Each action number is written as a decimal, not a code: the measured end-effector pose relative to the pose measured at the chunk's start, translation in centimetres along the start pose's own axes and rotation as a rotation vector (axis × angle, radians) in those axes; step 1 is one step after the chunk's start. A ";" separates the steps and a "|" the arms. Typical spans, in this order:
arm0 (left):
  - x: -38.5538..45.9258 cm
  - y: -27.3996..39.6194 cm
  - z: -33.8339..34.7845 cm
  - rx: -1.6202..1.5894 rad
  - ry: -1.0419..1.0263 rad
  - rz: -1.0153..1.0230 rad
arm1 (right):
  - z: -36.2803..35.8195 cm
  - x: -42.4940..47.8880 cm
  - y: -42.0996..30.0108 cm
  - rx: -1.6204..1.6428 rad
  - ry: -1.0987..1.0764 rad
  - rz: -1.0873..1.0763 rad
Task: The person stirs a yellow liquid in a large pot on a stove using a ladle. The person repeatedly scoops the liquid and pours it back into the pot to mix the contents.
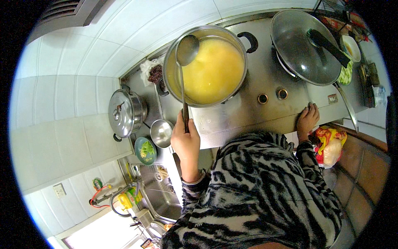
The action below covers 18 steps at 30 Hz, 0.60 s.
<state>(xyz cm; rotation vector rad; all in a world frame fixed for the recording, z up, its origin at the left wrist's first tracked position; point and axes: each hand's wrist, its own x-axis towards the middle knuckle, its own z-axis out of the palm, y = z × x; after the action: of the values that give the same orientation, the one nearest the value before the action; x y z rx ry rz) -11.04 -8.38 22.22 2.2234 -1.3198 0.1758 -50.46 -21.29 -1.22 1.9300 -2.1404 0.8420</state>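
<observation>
My left hand (pixel 186 140) grips the dark handle of a long metal ladle (pixel 188 51). The ladle's round bowl is at the far left inside of a large steel stockpot (pixel 205 105), over cloudy yellow liquid (pixel 217 68). Whether the bowl touches the liquid is hard to tell. The pot stands on the left burner of a steel gas cooktop (pixel 214 124). At the cooktop's front edge rests my right hand (pixel 307 118), fingers slightly apart and nothing visible in them. Two burner knobs (pixel 272 96) lie between that hand and the pot.
A glass-lidded wok (pixel 303 62) sits right, its long handle jutting frontward, a dark utensil (pixel 329 46) over it. Left are a lidded steel pot (pixel 121 113), a metal bowl (pixel 161 133), a plate of chopped greens (pixel 146 152) and the sink (pixel 155 186). Bags (pixel 331 149) hang low right.
</observation>
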 end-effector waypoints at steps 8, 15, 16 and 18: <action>1.4 1.2 0.6 0.023 -0.113 -0.103 | 0.0 0.2 -0.1 0.006 -0.012 0.031; 4.2 5.1 -1.5 -0.064 -0.329 -0.250 | -0.5 0.3 -0.6 0.014 0.025 0.014; 4.5 5.1 -1.3 -0.078 -0.335 -0.232 | -0.5 0.3 -0.6 0.015 0.034 0.000; 5.0 4.7 -1.1 -0.107 -0.350 -0.195 | -0.4 0.2 -0.4 0.024 0.016 0.015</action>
<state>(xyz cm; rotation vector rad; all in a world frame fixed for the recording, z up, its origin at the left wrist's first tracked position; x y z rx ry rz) -12.33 -13.47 26.80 2.3440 -1.2382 -0.3626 -50.24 -21.30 -0.63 1.9143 -2.1478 0.8874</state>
